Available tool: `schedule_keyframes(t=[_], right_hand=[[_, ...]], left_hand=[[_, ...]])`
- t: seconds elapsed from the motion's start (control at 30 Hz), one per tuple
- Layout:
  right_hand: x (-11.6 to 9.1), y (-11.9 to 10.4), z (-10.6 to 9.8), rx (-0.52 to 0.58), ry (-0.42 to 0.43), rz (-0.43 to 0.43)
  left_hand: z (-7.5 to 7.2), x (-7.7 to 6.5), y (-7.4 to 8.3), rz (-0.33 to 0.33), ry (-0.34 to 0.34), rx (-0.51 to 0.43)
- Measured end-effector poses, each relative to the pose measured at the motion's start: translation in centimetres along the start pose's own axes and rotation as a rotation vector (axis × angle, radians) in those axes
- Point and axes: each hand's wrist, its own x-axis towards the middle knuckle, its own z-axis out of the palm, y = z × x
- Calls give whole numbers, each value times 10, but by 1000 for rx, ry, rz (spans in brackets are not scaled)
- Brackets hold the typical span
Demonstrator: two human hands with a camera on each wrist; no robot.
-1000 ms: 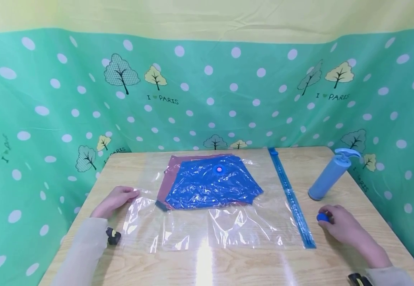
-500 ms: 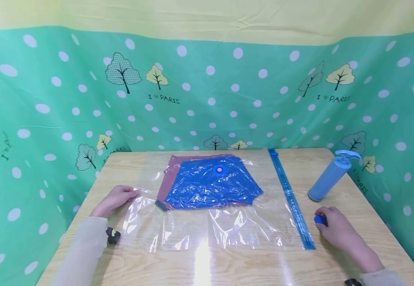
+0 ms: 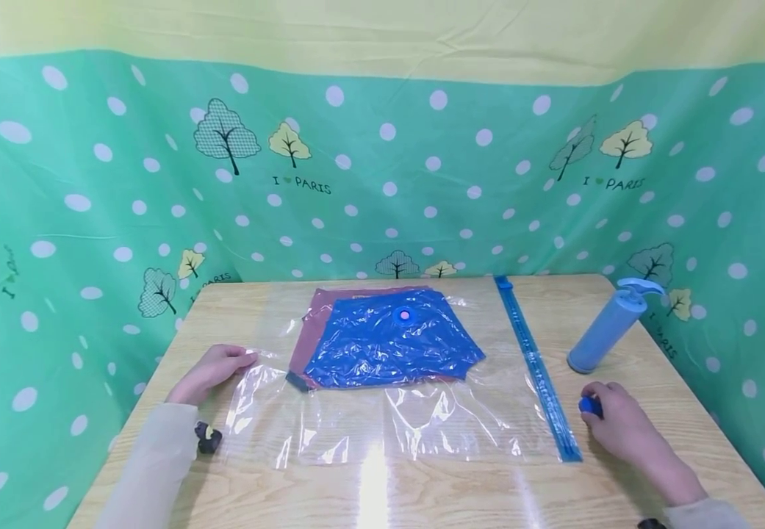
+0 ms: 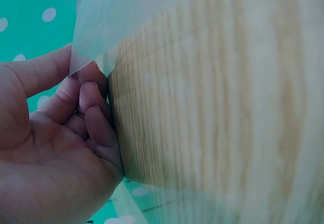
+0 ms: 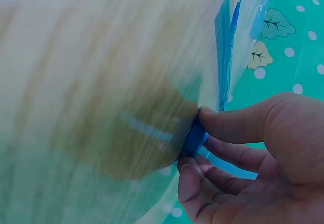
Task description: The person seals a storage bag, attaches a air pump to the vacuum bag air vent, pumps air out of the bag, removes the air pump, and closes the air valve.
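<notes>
A clear plastic vacuum storage bag (image 3: 356, 426) lies flat across the table, with folded blue and mauve clothing (image 3: 382, 353) inside it. On the bag sits a round blue valve (image 3: 405, 315) with a pink centre. My left hand (image 3: 213, 371) pinches the bag's left edge between thumb and fingers; the left wrist view shows the clear film (image 4: 83, 57) there. Right of the bag's blue zip strip (image 3: 537, 367), my right hand (image 3: 623, 422) pinches a small round blue cap (image 5: 194, 139) between thumb and fingers, low over the tabletop.
A blue hand pump (image 3: 607, 330) with a T-shaped handle stands on the table (image 3: 461, 499) behind my right hand. Green spotted curtain (image 3: 382, 220) surrounds the table at the back and both sides.
My right hand has shifted slightly to the left with the blue cap, closer to the zip strip. The left hand and the bag look unchanged.
</notes>
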Motion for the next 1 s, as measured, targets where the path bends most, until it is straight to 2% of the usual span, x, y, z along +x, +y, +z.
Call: schedule_keyframes(t=[0.33,0.6,1.0], right_hand=[[2,-6,-1,21,49,-20],[9,-24,1,81,128,-31],[21,-46,9,93,150,-106]], left_hand=[[-2,-1,1,1,7,-12],[-2,-1,2,-7,5,3],[-1,-4,2,0,5,3]])
